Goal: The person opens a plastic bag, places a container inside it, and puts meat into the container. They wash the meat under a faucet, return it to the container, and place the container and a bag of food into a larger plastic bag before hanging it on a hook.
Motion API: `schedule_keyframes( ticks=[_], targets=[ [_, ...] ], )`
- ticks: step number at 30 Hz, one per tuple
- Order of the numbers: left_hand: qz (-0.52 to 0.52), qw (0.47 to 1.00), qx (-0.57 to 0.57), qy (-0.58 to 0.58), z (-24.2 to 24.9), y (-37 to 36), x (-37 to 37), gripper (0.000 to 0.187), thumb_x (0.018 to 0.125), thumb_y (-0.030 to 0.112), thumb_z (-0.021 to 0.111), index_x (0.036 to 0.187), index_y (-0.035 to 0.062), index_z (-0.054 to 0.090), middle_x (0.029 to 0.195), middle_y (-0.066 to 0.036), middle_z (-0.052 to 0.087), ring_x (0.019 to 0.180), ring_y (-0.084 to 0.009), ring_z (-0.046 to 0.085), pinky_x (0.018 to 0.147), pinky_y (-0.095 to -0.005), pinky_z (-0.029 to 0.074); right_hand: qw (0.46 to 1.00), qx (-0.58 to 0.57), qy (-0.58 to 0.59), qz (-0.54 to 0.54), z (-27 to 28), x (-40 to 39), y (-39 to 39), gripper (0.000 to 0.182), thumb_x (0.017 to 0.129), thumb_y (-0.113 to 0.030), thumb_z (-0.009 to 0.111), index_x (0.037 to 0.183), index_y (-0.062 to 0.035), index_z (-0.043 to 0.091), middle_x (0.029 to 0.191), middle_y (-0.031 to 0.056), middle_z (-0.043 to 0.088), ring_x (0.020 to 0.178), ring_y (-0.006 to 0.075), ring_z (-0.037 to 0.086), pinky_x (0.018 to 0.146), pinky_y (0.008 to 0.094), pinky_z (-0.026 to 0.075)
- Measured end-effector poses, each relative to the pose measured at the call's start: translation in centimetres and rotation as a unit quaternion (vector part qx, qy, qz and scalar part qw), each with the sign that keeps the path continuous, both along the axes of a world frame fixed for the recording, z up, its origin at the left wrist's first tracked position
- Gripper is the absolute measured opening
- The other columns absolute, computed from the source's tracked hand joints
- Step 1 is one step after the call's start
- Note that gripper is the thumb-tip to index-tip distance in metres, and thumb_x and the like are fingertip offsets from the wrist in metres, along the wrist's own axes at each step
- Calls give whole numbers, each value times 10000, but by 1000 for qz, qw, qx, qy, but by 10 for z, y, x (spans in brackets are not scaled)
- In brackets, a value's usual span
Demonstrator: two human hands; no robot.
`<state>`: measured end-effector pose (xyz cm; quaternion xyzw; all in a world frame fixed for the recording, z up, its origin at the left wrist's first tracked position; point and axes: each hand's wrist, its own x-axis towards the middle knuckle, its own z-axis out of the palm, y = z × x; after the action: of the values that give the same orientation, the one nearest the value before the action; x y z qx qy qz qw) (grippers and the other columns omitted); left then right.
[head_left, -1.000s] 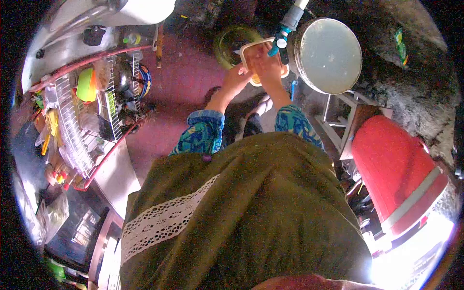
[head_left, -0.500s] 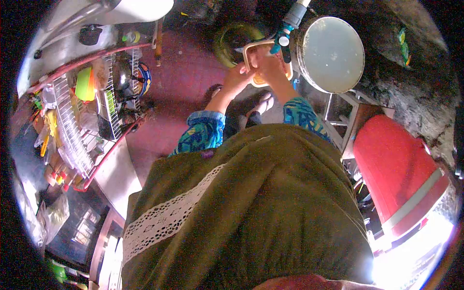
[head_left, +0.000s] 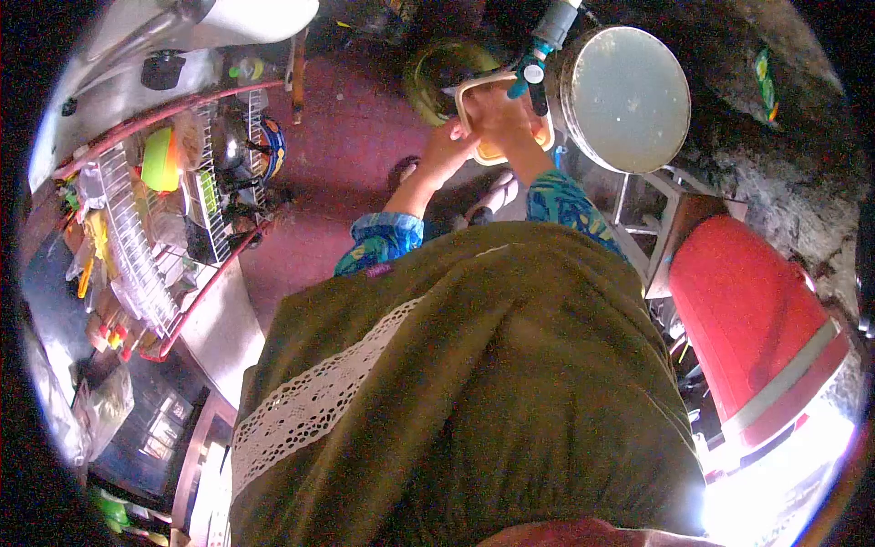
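One left hand point(head_left: 450, 148) half-curled at a tub point(head_left: 493, 159), right hand point(head_left: 501, 120) inside, can't tell either grip; teal tap point(head_left: 530, 71) right above them.

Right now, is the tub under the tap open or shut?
Open. No lid covers the tub: past the right hand, its orange-looking inside shows within a pale rim.

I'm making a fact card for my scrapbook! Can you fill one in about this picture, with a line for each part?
Hands: left hand at the near left edge; right hand reaching inside
Between them: pale-rimmed container, contents unclear
Water part: teal tap over its far right side; flow can't be seen
Right of it: round vessel with a pale top
Behind, left: green-rimmed basin
Far left: white wire rack of kitchen things
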<state>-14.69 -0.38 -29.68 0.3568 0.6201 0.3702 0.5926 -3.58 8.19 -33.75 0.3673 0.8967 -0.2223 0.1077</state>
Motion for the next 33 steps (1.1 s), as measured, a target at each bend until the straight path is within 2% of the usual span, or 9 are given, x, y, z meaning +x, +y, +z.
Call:
schedule_keyframes(
  ticks=[5, 11, 20, 23, 24, 25, 26, 28, 33],
  targets=[
    [-23, 999, -30, 13, -4, 1, -7, 294, 794, 299, 618, 928, 39, 594, 783, -20, 599, 755, -107, 534, 695, -278, 429, 993, -22, 113, -2, 1, 8, -10, 424, 700, -298, 586, 1090, -148, 516, 1068, 109, 530, 1059, 334, 469, 777, 512, 419],
    [28, 995, -79, -46, -7, -3, -1, 287, 782, 250, 626, 963, 32, 588, 844, -47, 622, 777, -122, 563, 723, -286, 450, 985, 167, -19, -37, 40, -6, -6, 302, 712, -244, 567, 990, -126, 574, 983, 123, 578, 1001, 311, 527, 711, 499, 449],
    [18, 998, -49, -47, -5, -5, -5, 299, 789, 189, 614, 1030, 19, 562, 981, -81, 614, 887, -146, 567, 771, -292, 455, 994, -76, 20, -78, 46, -5, 0, 244, 704, -263, 577, 928, -168, 602, 940, 76, 601, 936, 265, 561, 686, 457, 461],
    [69, 981, -122, -135, 9, 4, -7, 319, 794, 198, 615, 1051, 21, 551, 1010, -76, 602, 910, -146, 561, 768, -293, 459, 968, 227, 102, -2, 45, 1, -10, 337, 703, -271, 583, 1029, -191, 553, 1033, 83, 573, 1001, 282, 532, 710, 457, 470],
    [69, 981, -123, -136, 11, 4, -6, 319, 794, 198, 615, 1051, 21, 551, 1010, -76, 602, 910, -146, 561, 768, -293, 459, 935, 16, 317, -159, 35, 1, -12, 374, 712, -262, 580, 1071, -179, 519, 1051, 94, 559, 1018, 298, 517, 737, 449, 464],
    [73, 984, -98, -130, 12, 4, -6, 309, 799, 198, 609, 1046, 23, 553, 1000, -72, 602, 908, -145, 560, 761, -292, 461, 793, -197, 495, -297, 25, 3, -13, 412, 721, -254, 577, 1113, -166, 485, 1070, 106, 546, 1034, 313, 501, 764, 442, 458],
    [77, 987, -73, -124, 12, 4, -5, 298, 803, 197, 603, 1041, 24, 555, 990, -68, 603, 906, -143, 559, 755, -290, 463, 793, -196, 494, -297, 39, 2, -10, 412, 721, -254, 577, 1113, -166, 485, 1070, 106, 546, 1034, 313, 501, 764, 442, 458],
    [62, 991, -65, -97, 0, -1, -4, 294, 804, 196, 598, 1039, 24, 554, 988, -67, 600, 906, -140, 557, 752, -289, 465, 989, 124, -12, -82, 83, -6, -3, 404, 755, -247, 552, 1132, -142, 457, 1049, 134, 547, 1035, 336, 493, 790, 423, 453],
    [53, 989, -102, -88, 21, 1, -5, 299, 803, 185, 585, 1051, 26, 541, 1010, -69, 585, 919, -139, 548, 756, -300, 470, 990, -39, 29, -133, 36, -3, 15, 386, 769, -263, 548, 1116, -119, 460, 1038, 161, 550, 1027, 344, 501, 787, 452, 455]
  ],
)
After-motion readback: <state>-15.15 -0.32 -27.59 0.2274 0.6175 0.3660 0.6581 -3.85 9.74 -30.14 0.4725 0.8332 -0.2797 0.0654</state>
